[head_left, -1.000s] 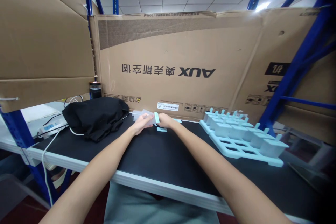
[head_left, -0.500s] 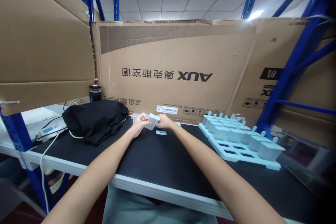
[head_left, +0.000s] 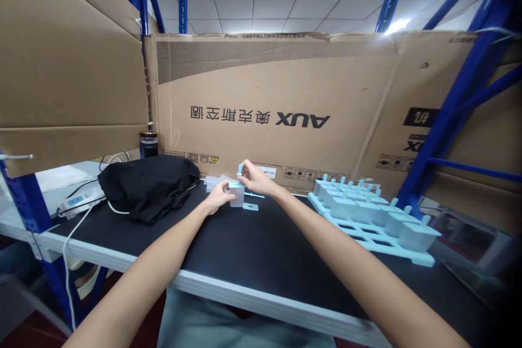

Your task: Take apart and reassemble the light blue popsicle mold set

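Note:
My left hand [head_left: 220, 196] is closed around the left side of a translucent popsicle mold [head_left: 237, 199], which stands upright with a light blue lid on its top. Above it, my right hand [head_left: 253, 178] pinches a light blue popsicle stick [head_left: 240, 169] whose lower end is at the lid. Whether the stick has passed through the lid I cannot tell. Just right of the mold lies a loose blue lid [head_left: 250, 207], and another blue stick [head_left: 256, 196] rests behind it. More translucent molds [head_left: 211, 181] stand behind my left hand, partly covered.
On the right, a light blue rack [head_left: 367, 236] holds several molds with sticks. A black cloth bag [head_left: 147, 187] lies at the left, beside a white power strip [head_left: 81, 201]. Tall cardboard [head_left: 261, 87] closes off the back. A dark flat object [head_left: 467, 283] lies at far right.
The mold has gone from tilted to upright. My right hand has risen from beside it and now holds a blue stick over its lid.

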`<state>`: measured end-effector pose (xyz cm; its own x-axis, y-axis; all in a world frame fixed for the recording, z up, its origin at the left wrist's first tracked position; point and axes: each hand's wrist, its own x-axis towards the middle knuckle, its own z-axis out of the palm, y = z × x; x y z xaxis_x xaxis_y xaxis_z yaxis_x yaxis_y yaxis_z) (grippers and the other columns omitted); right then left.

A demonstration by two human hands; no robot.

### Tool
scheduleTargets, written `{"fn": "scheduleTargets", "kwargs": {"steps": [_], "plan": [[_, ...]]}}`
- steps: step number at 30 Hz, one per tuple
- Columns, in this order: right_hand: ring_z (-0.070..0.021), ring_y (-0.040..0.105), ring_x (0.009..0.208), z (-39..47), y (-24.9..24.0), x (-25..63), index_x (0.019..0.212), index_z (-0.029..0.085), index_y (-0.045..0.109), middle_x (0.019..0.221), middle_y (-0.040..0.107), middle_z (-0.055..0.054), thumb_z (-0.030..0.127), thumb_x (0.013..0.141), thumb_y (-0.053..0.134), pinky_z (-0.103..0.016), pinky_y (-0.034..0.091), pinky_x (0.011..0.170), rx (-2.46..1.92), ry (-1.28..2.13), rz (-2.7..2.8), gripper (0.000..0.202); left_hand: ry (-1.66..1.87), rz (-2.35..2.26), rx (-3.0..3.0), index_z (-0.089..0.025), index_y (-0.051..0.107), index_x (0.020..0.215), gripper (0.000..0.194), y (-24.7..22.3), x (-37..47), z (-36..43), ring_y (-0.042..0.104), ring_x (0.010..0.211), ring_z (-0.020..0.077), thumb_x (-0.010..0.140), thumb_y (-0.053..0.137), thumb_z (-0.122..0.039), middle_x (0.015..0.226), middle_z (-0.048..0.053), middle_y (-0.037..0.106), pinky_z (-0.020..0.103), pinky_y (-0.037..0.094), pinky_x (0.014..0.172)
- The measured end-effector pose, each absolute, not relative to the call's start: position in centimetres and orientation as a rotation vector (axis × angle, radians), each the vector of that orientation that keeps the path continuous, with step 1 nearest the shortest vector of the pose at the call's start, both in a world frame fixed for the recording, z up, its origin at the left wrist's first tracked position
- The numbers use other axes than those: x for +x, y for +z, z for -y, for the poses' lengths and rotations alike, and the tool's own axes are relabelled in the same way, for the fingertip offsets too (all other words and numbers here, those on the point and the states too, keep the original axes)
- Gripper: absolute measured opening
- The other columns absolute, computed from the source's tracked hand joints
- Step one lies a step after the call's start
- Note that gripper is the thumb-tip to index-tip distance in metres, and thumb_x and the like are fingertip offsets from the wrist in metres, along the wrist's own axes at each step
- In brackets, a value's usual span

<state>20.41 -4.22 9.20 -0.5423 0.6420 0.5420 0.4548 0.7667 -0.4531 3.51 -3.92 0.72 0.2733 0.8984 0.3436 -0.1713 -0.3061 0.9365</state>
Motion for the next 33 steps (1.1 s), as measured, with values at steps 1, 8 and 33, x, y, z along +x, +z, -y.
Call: {"fn": "scheduleTargets", "kwargs": {"steps": [1,8,33], "plan": [[-0.0139,0.056,0.068,4.4,9.0,20.3,0.092,0.021,0.042,0.075,0.056,0.001,0.027,0.081,0.051,-0.028,0.044,0.065,-0.816,0.29,2.274,0.015,1.265,-0.715,1.486,-0.016,0.056,0.088,0.036,0.7,3.5,3.9,0.061,0.086,0.0165,0.057,0.071,-0.007,0.087,0.002,0.062,0.026,0.047,0.074],[-0.0251,0.046,0.114,5.6,6.1,20.0,0.116,0.018,0.046,0.117,0.054,-0.014,0.042,0.086,0.049,-0.039,0.039,0.09,-1.073,0.026,2.252,0.039,1.427,-0.615,1.488,-0.017,0.053,0.09,0.036,1.0,3.8,4.0,0.063,0.087,0.0159,0.061,0.074,-0.015,0.096,0.003,0.062,0.025,0.048,0.074],[-0.0299,0.05,0.112,14.3,12.5,39.9,0.123,0.007,0.045,0.116,0.054,-0.021,0.037,0.082,0.045,-0.036,0.039,0.09,-1.798,-0.735,2.011,0.051,1.353,-1.593,2.191,-0.023,0.058,0.115,0.055,0.9,-0.2,2.6,0.025,0.131,0.0378,0.064,0.073,-0.039,0.134,0.013,0.041,0.049,0.024,0.108]]}}
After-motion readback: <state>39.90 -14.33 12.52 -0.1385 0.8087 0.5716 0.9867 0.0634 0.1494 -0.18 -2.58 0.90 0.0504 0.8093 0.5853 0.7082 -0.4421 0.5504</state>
